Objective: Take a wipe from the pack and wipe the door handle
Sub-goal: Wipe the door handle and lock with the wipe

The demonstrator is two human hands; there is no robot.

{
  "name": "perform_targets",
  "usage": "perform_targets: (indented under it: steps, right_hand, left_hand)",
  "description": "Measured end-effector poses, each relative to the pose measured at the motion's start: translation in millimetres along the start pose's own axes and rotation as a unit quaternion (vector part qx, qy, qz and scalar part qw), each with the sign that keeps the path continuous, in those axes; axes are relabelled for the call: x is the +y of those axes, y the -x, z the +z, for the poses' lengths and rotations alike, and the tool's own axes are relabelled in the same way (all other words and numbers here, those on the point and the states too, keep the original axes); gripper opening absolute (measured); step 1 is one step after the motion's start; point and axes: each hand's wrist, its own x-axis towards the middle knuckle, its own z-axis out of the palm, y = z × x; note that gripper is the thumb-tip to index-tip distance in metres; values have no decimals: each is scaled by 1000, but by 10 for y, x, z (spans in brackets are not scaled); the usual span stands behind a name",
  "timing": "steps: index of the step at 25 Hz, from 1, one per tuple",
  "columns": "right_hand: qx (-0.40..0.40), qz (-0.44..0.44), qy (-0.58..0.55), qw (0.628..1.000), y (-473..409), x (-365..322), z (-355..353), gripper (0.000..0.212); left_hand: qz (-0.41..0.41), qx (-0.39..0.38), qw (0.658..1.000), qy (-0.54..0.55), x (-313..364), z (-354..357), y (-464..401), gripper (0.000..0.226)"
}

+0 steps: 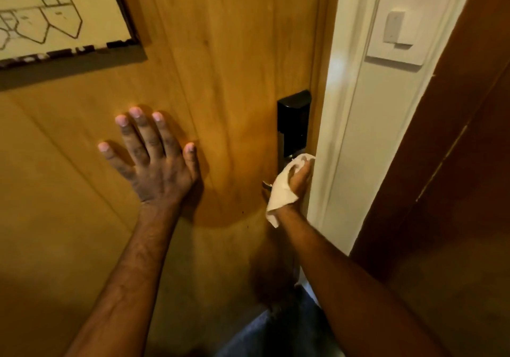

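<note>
Door: wood-grained, filled most of the head view; pale frame stood along its right edge.
Left hand: lay flat against the door, well left of the lock; fingers straight and spread, holding nothing.
Right hand: was at the handle, fingers curled round the wipe and pressing it there.
Wipe: white, bunched under the right hand; a loose corner hung down past the wrist.
Handle: metal, mostly hidden by wipe and hand; only its left tip showed.
Lock: black housing on the door, directly above the handle, near the frame.
Plan: framed floor diagram was fixed to the door, upper left.
Switch: white plate was on the wall right of the frame.
Pack: was not in view.
</note>
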Motion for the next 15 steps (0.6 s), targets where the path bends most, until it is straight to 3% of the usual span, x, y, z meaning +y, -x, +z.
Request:
perform_targets:
  steps: [1,2,5,6,8,10,12,13,14,15]
  right_hand:
    - [-60,-20,77,995,93,114,24,61]
    - [-6,-92,199,976,131,331,72,64]
    - [0,-329,433,839,457,654,76,74]
    - [5,-398,452,798,454,697,25,71]
    - [-61,-455,455,763,308,653,-78,49]
    - [-133,-599,421,668,-152,509,-222,25]
    - [-169,-724,364,561,-513,256,-307,35]
    - [-184,-746,349,536,-643,142,-293,38]
    - [-188,-737,330,559,-732,75,-262,40]
    - [-179,-701,316,614,-820,112,-211,39]
  left_hand:
    - [4,6,1000,-8,-2,21,-2,71]
    - [6,6,1000,-15,-9,28,-15,71]
    - [6,18,999,-30,-25,66,-6,71]
    - [6,19,999,-32,-26,71,-8,72]
    - [11,22,999,-44,-29,87,-10,73]
    - [10,30,998,-48,-34,90,-10,72]
    - [7,34,998,-51,-31,86,-19,72]
    - [10,36,998,-52,-28,82,-15,72]
    - [15,39,998,-55,-30,83,-9,72]
    - [19,42,997,-58,-37,89,-6,72]
